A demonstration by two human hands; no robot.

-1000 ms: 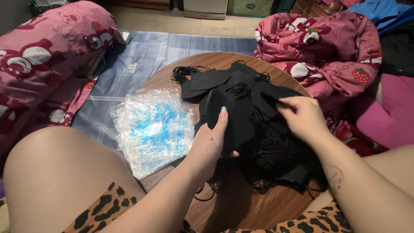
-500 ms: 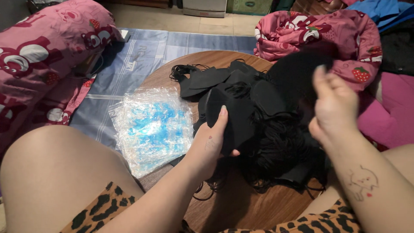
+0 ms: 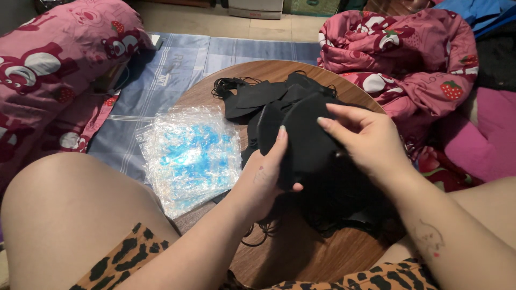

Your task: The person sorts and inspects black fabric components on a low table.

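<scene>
a person seated at a round wooden table (image 3: 301, 252) holds a black face mask (image 3: 303, 137) between both hands. the left hand (image 3: 266, 174) grips the mask's near edge, fingers behind it and thumb curled across the front. the right hand (image 3: 368, 139) closes on its far side, fingertips pressed flat to the fabric. beneath and beyond the hands lies a heap of black masks (image 3: 258, 96), ear loops trailing. just left of the left hand rests a stack of clear plastic bags (image 3: 188, 156) with blue print. pink printed bedding (image 3: 408, 48) lies beyond the right hand.
</scene>
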